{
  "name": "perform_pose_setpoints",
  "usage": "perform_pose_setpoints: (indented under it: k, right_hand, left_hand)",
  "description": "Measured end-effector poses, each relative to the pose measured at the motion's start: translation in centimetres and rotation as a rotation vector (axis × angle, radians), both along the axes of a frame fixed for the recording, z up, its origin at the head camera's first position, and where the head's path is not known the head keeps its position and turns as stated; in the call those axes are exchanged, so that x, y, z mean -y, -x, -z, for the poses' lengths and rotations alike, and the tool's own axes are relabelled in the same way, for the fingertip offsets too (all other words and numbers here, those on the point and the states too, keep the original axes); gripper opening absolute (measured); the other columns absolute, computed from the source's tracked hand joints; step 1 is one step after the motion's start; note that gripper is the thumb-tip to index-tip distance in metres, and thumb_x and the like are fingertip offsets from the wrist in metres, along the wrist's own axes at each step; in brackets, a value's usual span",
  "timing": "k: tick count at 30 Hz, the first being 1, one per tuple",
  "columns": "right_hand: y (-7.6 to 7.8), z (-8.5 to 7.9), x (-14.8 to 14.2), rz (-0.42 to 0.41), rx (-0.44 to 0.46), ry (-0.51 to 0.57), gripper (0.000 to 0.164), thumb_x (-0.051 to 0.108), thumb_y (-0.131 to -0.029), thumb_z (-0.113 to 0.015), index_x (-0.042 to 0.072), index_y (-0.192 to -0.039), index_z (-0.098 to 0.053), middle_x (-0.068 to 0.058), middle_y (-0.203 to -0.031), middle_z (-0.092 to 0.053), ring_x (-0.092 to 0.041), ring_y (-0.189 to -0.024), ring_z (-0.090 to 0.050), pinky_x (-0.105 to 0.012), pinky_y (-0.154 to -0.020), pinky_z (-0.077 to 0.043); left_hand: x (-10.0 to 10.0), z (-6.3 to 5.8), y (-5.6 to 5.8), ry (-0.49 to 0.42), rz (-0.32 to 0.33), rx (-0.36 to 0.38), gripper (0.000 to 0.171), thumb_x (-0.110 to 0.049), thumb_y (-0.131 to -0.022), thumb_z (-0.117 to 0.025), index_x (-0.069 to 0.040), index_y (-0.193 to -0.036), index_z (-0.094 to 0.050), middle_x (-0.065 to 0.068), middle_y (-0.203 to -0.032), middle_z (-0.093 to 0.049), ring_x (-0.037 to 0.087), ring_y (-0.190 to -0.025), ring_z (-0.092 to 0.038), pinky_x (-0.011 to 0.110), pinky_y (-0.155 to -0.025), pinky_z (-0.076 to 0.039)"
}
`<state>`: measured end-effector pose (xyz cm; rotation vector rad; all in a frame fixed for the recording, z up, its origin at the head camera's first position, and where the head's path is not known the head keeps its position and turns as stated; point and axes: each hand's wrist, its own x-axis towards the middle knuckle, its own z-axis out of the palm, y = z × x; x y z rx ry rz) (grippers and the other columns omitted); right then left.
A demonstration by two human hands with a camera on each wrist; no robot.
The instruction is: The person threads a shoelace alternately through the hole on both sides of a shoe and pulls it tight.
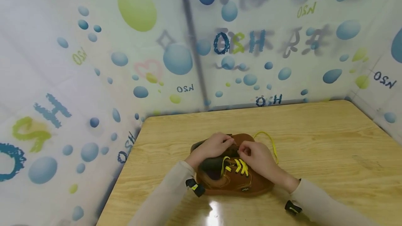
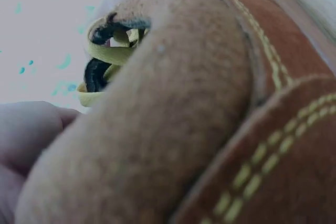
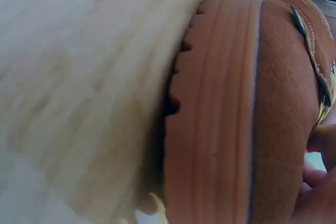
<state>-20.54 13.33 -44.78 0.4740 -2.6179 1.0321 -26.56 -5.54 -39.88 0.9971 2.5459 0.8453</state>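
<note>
Two brown leather shoes lie side by side on the table. The near shoe (image 1: 227, 184) has yellow laces (image 1: 241, 167) threaded through its eyelets and a dark lining. Behind it, the far shoe (image 1: 245, 137) is partly covered by both hands. My left hand (image 1: 216, 145) reaches over the near shoe, and its fingers grip the far shoe's upper by the opening. Thumb and forefinger of my right hand (image 1: 255, 156) pinch together beside it, seemingly on a yellow lace end mostly hidden by the fingers. A loose yellow shoelace (image 1: 270, 138) loops out beyond the far shoe.
The wooden table (image 1: 326, 142) extends to both sides and behind the shoes. Patterned white sheets (image 1: 251, 69) rise along its back and sides. A black band (image 1: 195, 187) is on the left sleeve, another (image 1: 292, 207) on the right.
</note>
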Motion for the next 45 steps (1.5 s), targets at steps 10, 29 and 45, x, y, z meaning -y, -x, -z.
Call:
perform_pose_setpoints:
  k: [10, 29, 45]
  right_hand:
    - [0.2, 0.5, -0.3, -0.001, -0.1, -0.043, 0.009, 0.015, -0.087, -0.076, 0.018, -0.082, -0.069, 0.008, -0.076, -0.068, 0.0, -0.064, -0.053, -0.02, -0.059, -0.043]
    - [0.2, 0.9, -0.5, 0.052, -0.155, -0.074, 0.014, 0.02, -0.084, -0.079, 0.021, -0.081, -0.065, 0.007, -0.081, -0.063, -0.003, -0.068, -0.052, -0.022, -0.063, -0.042]
    - [-4.9, -1.7, -1.1, -0.207, 0.037, -0.492, 0.099, 0.057, -0.067, -0.085, -0.001, -0.14, -0.05, -0.018, -0.134, -0.059, -0.037, -0.12, -0.059, -0.056, -0.089, -0.051]
  left_hand:
    - [-0.5, -0.8, 0.3, 0.04, -0.014, 0.114, 0.026, -0.023, -0.102, -0.054, -0.01, -0.114, -0.074, 0.001, -0.096, -0.072, 0.008, -0.078, -0.057, 0.022, -0.074, -0.047]
    - [-1.4, -1.6, -1.1, 0.033, -0.091, 0.108, 0.021, -0.016, -0.098, -0.06, -0.008, -0.107, -0.077, 0.006, -0.103, -0.076, 0.007, -0.075, -0.057, 0.02, -0.069, -0.045]
    - [-1.4, -0.9, -1.4, -0.04, -0.069, 0.125, 0.025, -0.011, -0.102, -0.053, -0.008, -0.111, -0.076, 0.009, -0.114, -0.074, 0.021, -0.103, -0.069, 0.032, -0.088, -0.055]
